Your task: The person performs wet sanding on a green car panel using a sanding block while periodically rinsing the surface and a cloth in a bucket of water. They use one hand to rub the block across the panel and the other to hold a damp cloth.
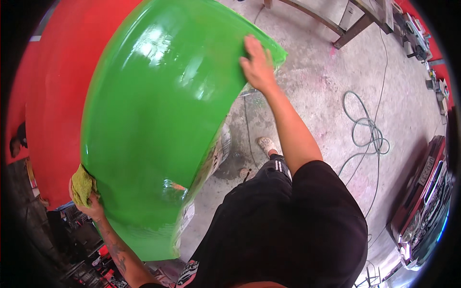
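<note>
A large, curved green car panel (158,115), glossy and shaped like a hood, lies in front of me. My left hand (93,206) is closed around a crumpled yellow-green cloth (83,186) at the panel's left edge, near its lower corner. Toward the far right corner, my right hand (259,67) is spread over the green surface with nothing in it. Slight blur covers its fingertips, and whether the palm presses on the paint I cannot tell. Pale, crinkled covering shows beneath the panel's near right edge.
Behind the panel stands a red wall or large red surface (55,96). A dark table leg (354,34) is at the far right. Looped hose (370,126) lies across the concrete floor (312,86). A dark red car bumper (415,192) rests at the right; clutter fills the lower left.
</note>
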The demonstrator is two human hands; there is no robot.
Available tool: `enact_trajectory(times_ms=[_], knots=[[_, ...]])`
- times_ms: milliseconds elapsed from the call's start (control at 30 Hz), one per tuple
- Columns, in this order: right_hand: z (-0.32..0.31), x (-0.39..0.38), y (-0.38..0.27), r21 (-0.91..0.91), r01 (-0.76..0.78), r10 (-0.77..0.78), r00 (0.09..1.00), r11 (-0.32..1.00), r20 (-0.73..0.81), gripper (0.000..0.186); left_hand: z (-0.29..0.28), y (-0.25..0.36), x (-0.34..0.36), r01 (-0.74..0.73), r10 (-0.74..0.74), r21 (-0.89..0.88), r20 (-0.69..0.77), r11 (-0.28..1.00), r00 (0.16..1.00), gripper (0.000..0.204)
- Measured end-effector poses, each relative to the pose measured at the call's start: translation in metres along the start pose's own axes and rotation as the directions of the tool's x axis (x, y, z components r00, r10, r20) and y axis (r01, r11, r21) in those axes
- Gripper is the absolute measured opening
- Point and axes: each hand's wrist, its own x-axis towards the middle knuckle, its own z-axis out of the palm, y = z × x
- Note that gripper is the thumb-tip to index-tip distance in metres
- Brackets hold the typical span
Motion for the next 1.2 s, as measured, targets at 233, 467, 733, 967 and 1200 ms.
enact_trajectory(times_ms=[233, 467, 733, 967, 1200], knots=[[-0.010, -0.001, 0.004, -0.078, -0.097, 0.103, 0.992, 0.992, 0.076, 0.069, 0.005, 0.005, 0.008, 0.002, -0.002, -0.004, 0.029, 1.000, 1.000, 0.068], [-0.019, -0.019, 0.054, -0.116, -0.409, 0.416, 0.908, 0.905, 0.045, 0.071, 0.006, 0.006, 0.009, -0.014, 0.014, 0.008, 0.007, 1.000, 1.000, 0.062], [-0.022, -0.020, 0.033, -0.103, -0.242, 0.247, 0.968, 0.965, 0.038, 0.070, 0.004, 0.005, 0.005, 0.014, -0.015, -0.029, -0.008, 0.999, 1.000, 0.066], [-0.006, -0.038, 0.026, -0.135, -0.175, 0.184, 0.981, 0.975, 0.059, 0.067, 0.001, 0.007, 0.007, -0.016, 0.015, 0.055, 0.020, 0.998, 1.000, 0.062], [0.001, 0.030, -0.028, -0.014, -0.210, 0.210, 0.977, 0.978, -0.029, 0.069, 0.002, 0.001, 0.005, -0.009, 0.010, -0.011, 0.040, 1.000, 0.999, 0.064]])
